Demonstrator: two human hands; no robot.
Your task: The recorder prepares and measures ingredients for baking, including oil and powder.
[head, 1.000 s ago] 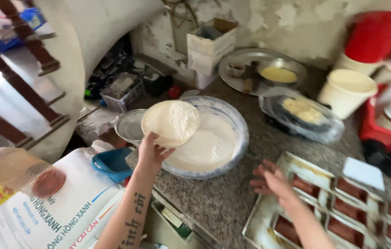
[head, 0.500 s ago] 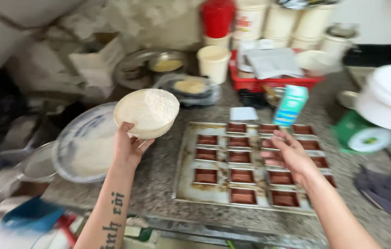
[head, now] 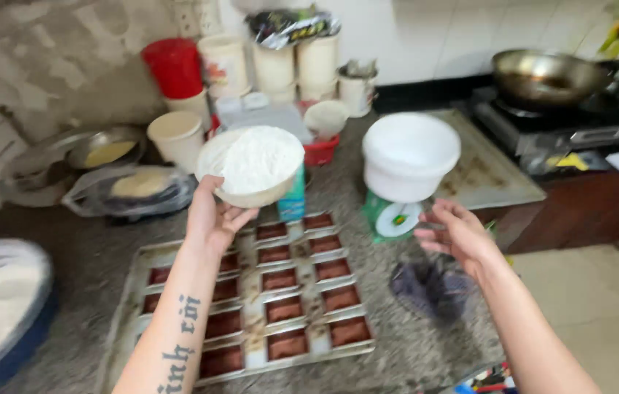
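Both forearms were bare from elbow to wrist, with no sleeve, cuff or glove in view. The left hand (head: 212,217) wore no ring, watch or bracelet, and its forearm carried a tattoo of dark lettering (head: 178,350) running lengthwise along the inner side toward the wrist. The right hand (head: 457,235) was likewise unadorned, its forearm plain and free of any marking. Fingernails were too blurred to tell apart.

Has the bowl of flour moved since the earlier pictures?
Yes. The left hand has carried the bowl of flour rightward, from above the big flour basin to above the baking tray.
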